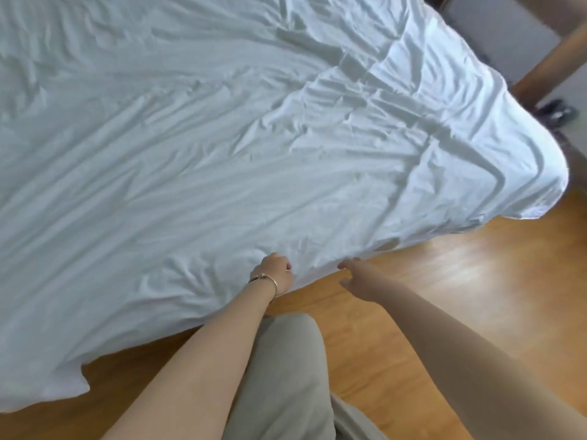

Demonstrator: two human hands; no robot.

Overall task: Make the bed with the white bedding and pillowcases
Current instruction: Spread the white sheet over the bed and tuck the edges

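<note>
Your left hand (275, 274) grips the near edge of the wrinkled white cotton sheet (222, 138); your right hand (360, 281), fingers apparently straight, touches it just right.

A glossy wooden floor (444, 296) in warm orange-brown catches soft patches of daylight. At the far upper right stand a pale wall (495, 23) and a slanting wooden beam (552, 55). Dark shoes (556, 111) sit on the floor there.

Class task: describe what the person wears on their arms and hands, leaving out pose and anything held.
Both forearms are bare, with no sleeves in view. The left hand has a thin gold-coloured bangle at the wrist, beside a narrow dark band. The right hand shows no jewellery or glove.
</note>
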